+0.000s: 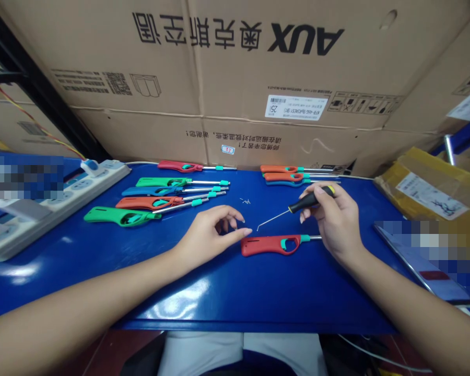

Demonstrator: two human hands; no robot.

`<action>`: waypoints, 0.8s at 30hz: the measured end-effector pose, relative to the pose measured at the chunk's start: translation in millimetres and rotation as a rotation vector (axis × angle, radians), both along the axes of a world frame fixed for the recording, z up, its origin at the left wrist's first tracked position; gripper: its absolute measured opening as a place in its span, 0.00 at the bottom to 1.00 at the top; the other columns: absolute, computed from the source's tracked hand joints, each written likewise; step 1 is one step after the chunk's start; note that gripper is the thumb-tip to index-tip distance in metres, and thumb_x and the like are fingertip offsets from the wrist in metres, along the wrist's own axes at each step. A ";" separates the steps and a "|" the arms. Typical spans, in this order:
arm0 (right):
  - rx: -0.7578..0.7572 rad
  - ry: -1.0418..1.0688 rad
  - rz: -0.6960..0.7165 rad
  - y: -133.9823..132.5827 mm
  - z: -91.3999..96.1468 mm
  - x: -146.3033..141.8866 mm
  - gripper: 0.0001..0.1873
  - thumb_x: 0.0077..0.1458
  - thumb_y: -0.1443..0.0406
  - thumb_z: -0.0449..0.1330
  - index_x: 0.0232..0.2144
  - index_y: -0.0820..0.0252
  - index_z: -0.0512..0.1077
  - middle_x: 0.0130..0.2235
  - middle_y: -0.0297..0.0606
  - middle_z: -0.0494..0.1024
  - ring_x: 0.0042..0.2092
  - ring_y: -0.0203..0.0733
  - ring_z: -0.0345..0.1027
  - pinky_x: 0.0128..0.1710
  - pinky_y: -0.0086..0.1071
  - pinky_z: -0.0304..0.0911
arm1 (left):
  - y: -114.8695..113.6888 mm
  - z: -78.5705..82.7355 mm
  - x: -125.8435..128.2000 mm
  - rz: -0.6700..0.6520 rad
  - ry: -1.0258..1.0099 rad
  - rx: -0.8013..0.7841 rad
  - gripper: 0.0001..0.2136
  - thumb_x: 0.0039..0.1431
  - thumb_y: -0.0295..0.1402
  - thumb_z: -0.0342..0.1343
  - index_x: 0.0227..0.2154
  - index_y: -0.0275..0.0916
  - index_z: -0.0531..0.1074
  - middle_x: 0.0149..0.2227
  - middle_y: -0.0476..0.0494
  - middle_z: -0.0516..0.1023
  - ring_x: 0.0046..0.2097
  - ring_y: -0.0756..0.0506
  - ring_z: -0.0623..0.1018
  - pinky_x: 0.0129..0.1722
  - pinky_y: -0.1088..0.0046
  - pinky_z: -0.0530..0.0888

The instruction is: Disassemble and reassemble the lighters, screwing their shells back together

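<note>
A red long-necked lighter (270, 244) lies on the blue table (235, 292) between my hands. My right hand (335, 219) is closed on a thin hook tool with a black handle (309, 199); its metal tip points down-left toward the lighter. My left hand (211, 235) rests on the table just left of the lighter, fingers loosely curled with thumb and forefinger extended toward the lighter's end, holding nothing I can see.
Several green, blue and red lighters (156, 201) lie at the back left, three more (293, 175) at the back right. A white power strip (55, 201) sits far left. Cardboard boxes (235, 78) wall the back; a yellow package (426, 193) lies right.
</note>
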State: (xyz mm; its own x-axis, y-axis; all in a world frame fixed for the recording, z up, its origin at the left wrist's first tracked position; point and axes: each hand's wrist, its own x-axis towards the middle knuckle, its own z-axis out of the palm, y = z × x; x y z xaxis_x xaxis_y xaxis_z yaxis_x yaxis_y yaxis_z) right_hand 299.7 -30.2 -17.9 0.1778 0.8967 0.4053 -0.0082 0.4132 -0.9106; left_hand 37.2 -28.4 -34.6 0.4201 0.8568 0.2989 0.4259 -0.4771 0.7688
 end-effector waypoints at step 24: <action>-0.022 0.047 0.171 -7.9 -4.6 -10.1 0.10 0.62 0.56 0.64 0.36 0.56 0.73 0.35 0.33 0.77 0.25 0.35 0.72 0.26 0.34 0.75 | -5.8 -1.6 2.7 -0.091 -0.013 -0.099 0.07 0.60 0.35 0.64 0.32 0.37 0.84 0.30 0.47 0.81 0.28 0.52 0.72 0.28 0.77 0.66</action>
